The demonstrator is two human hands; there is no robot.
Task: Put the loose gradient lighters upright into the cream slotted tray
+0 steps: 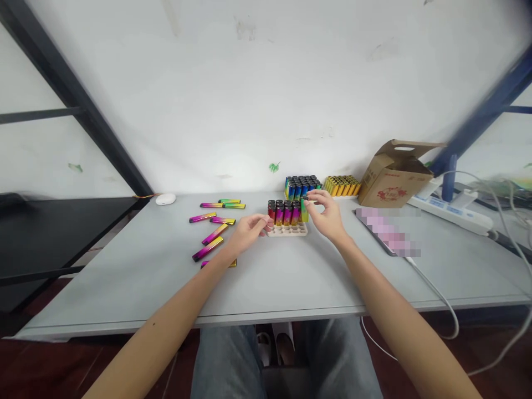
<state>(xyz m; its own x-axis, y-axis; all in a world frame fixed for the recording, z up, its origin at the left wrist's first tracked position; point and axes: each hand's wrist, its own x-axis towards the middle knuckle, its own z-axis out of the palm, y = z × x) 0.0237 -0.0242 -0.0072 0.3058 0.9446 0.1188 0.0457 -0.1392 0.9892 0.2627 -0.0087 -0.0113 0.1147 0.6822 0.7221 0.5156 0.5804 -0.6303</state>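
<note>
A white tray point(287, 230) with round holes stands at the middle of the table, its back rows filled with upright red and purple-gold cylinders point(287, 214). My right hand point(325, 215) pinches a green cylinder point(305, 211) with a black top, upright at the tray's right end. Whether its base sits in a hole is unclear. At the tray's left front corner is my left hand point(250, 230), fingers curled together; anything between its fingertips is too small to make out. Several purple-gold cylinders point(208, 249) and green ones point(233, 206) lie loose to the left.
Behind the tray stand blue cylinders point(296, 190) and a rack of yellow ones point(343, 187). An open cardboard box point(388, 180), a pixelated flat item point(384, 231) and a power strip point(451, 213) with cables are at the right. A white case point(165, 199) lies back left.
</note>
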